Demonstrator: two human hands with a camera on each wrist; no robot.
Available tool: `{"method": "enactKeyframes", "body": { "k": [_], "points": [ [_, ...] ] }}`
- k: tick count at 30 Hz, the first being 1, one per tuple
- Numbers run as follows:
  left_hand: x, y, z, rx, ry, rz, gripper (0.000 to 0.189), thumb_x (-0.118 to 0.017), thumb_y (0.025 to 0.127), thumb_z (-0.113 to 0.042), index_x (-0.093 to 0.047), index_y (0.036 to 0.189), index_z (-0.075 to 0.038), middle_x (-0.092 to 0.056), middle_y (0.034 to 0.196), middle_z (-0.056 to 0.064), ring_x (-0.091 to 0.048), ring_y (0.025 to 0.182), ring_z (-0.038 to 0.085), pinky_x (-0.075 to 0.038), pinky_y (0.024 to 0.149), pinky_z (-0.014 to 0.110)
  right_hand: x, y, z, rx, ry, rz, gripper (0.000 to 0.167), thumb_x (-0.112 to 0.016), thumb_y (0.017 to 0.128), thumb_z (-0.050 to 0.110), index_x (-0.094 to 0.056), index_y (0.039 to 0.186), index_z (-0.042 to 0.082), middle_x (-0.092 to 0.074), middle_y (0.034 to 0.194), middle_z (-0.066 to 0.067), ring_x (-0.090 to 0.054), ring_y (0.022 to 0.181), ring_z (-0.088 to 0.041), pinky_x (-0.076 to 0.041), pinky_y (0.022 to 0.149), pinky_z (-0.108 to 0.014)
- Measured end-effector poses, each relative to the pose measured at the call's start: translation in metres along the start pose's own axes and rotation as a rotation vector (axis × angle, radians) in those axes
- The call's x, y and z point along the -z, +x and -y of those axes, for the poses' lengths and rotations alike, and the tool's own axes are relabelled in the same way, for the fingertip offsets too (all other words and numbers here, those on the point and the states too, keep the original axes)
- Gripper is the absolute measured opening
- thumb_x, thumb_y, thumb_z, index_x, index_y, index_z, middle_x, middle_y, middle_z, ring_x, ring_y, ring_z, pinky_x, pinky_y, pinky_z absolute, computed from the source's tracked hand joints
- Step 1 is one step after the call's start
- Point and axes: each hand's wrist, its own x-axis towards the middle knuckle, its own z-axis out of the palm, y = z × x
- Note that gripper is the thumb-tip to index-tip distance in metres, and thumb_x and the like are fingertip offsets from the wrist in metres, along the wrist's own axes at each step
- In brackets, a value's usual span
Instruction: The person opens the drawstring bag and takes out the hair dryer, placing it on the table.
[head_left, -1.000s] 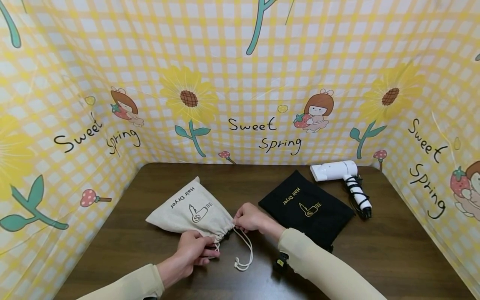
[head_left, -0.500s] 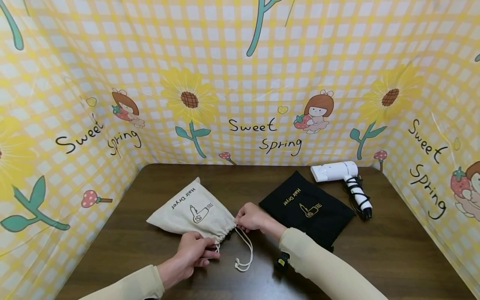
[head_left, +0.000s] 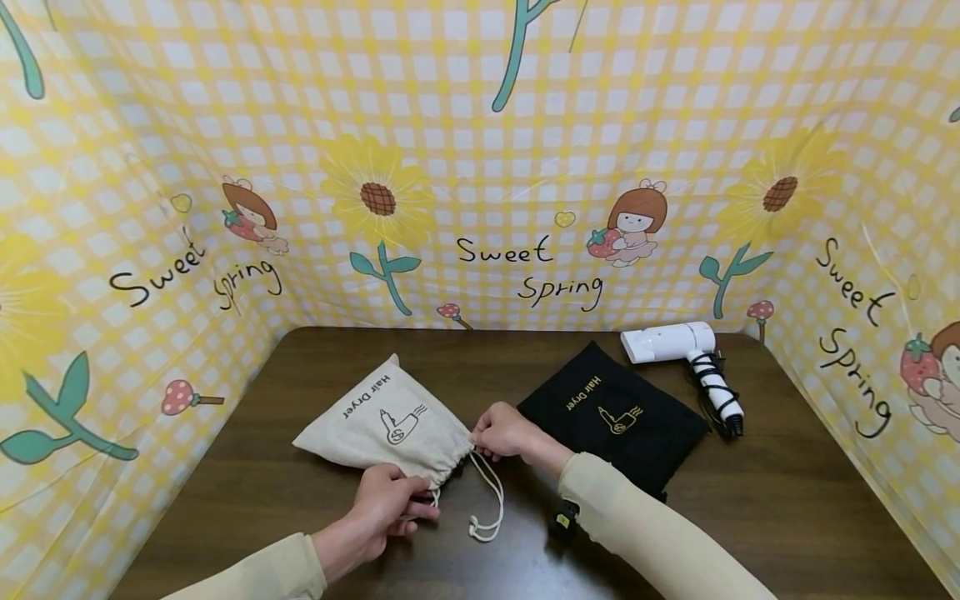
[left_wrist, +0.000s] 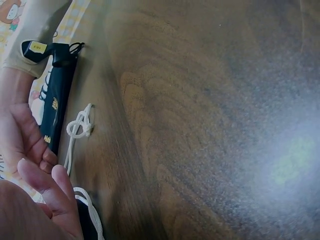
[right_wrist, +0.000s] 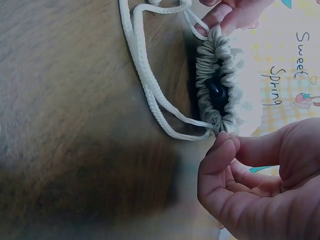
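Left fingers (head_left: 411,482) and right fingers (right_wrist: 212,172) pinch the cream bag (head_left: 375,433) at its mouth's opposite ends.

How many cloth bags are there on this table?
2. The cream bag, its gathered mouth pinched by the left hand and right hand; and the black bag to its right, beside the hair dryer. No other shows; any underneath would be hidden.

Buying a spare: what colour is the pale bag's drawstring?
White drawstring, clearest in the right wrist view.
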Motion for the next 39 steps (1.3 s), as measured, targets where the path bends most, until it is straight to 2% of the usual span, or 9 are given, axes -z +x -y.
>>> {"method": "enactKeyframes", "body": {
  "k": [23,39],
  "points": [
    [0.0031,0.0013,0.0038,-0.005,0.004,-0.009,0.012,-0.064,0.097,-0.001,-0.054,0.100,0.005,-0.077,0.094,0.018,-0.075,0.064,0.024,-0.046,0.042,0.021,0.0031,0.0014,-0.0001,0.005,-0.008,-0.002,0.020,-0.069,0.100,0.004,-0.076,0.083,-0.003,-0.062,0.064,-0.002,-0.054,0.052,-0.010,-0.051,0.054,-0.025],
    [0.0053,-0.0025,0.0028,-0.004,0.008,-0.014,0.011,-0.064,0.098,0.000,-0.054,0.099,0.005,-0.077,0.096,0.021,-0.074,0.063,0.024,-0.044,0.042,0.021,0.0064,0.0011,0.0015,-0.012,-0.029,-0.008,0.018,-0.070,0.100,0.005,-0.076,0.085,-0.002,-0.063,0.067,-0.003,-0.056,0.056,-0.011,-0.055,0.058,-0.028]
  ]
}}
